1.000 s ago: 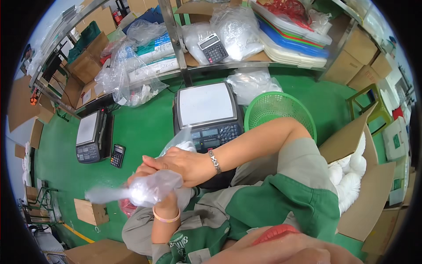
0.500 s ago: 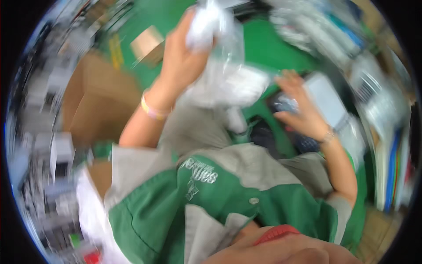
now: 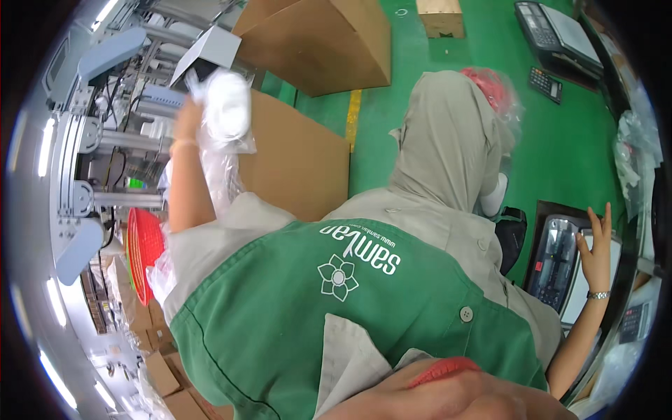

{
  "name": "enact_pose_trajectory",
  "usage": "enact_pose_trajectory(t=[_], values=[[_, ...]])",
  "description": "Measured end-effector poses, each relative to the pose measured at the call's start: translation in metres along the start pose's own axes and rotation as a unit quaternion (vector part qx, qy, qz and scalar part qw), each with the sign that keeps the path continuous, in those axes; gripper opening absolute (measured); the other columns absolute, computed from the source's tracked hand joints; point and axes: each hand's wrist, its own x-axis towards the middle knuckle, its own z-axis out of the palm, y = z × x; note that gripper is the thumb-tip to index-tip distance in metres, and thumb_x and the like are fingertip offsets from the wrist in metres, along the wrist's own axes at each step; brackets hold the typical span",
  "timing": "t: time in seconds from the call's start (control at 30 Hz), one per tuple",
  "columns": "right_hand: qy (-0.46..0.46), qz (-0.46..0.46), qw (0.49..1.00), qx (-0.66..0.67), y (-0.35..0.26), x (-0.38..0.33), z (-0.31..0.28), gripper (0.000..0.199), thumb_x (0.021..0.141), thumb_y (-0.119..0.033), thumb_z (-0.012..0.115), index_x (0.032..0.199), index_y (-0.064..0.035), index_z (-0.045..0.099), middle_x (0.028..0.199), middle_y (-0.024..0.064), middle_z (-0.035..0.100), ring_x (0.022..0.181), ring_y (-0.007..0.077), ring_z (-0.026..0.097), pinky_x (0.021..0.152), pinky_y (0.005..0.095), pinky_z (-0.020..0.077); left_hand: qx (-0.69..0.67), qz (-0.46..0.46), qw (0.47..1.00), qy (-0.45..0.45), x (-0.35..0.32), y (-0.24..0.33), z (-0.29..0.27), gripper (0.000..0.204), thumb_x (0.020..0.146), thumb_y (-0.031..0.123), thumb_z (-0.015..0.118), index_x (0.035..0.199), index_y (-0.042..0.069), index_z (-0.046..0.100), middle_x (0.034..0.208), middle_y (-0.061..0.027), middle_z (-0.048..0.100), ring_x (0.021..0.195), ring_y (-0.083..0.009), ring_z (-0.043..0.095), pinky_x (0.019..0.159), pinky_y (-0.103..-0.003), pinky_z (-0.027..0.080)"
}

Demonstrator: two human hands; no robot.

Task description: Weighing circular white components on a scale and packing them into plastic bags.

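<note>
My left hand (image 3: 187, 120) is raised at the upper left, gripping a clear plastic bag (image 3: 229, 112) with white contents. The bag hides most of its fingers. It hangs in front of a big cardboard box (image 3: 301, 154), and more clear film trails down along my forearm. Far over on the right, my right hand (image 3: 596, 250) has its fingers spread and holds nothing. It is over a dark counter scale (image 3: 553, 262) with a keypad and a pale platform; whether it touches the scale I cannot tell.
Another cardboard box (image 3: 329, 45) stands farther off, near a small wooden-looking block (image 3: 441, 19). A second scale (image 3: 553, 31) and a calculator (image 3: 545, 85) lie at the upper right. Machine frames (image 3: 87, 189) and a red basket (image 3: 145, 255) line the left. Red bagged material (image 3: 490, 91) is by my knee.
My view has turned. The left hand has swung out to the left with the plastic bag, now in front of the cardboard box. The right hand has moved farther right, beside the scale's keypad.
</note>
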Motion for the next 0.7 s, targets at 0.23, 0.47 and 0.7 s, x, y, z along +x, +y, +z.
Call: enact_pose_trajectory(t=[0.23,0.47,0.7], values=[[-0.018,0.075,0.997,0.023,-0.004,-0.015,-0.010,0.050,0.079,-0.014,0.058,0.127,-0.0068,0.044,0.144,0.0177,0.021,0.131,0.0326,0.025,0.105,0.0362,0.0240,-0.042,0.068,0.949,-0.306,-0.084,0.128,0.124,0.051,0.084,0.035,0.051,0.116,-0.004,0.050,0.113,-0.0190,0.057,0.099,-0.0268,0.056,0.087,-0.040,0.042],[-0.037,0.172,0.984,0.032,0.024,-0.063,-0.009,0.048,0.082,-0.026,0.059,0.124,-0.0088,0.047,0.138,0.0203,0.031,0.131,0.0324,0.026,0.105,0.0369,0.0240,-0.221,0.421,0.822,-0.313,-0.143,0.374,0.064,0.049,0.083,0.032,0.053,0.116,-0.004,0.051,0.113,-0.0189,0.057,0.099,-0.0258,0.056,0.086,-0.038,0.042],[0.261,0.204,0.943,0.033,0.089,-0.115,-0.026,0.033,0.088,-0.025,0.053,0.117,-0.0096,0.054,0.131,0.0107,0.045,0.111,0.0208,0.050,0.093,0.0305,0.0396,-0.260,0.620,0.668,-0.318,-0.218,0.491,-0.023,0.046,0.083,0.029,0.055,0.115,-0.004,0.052,0.112,-0.0189,0.057,0.098,-0.0248,0.057,0.085,-0.037,0.043]])
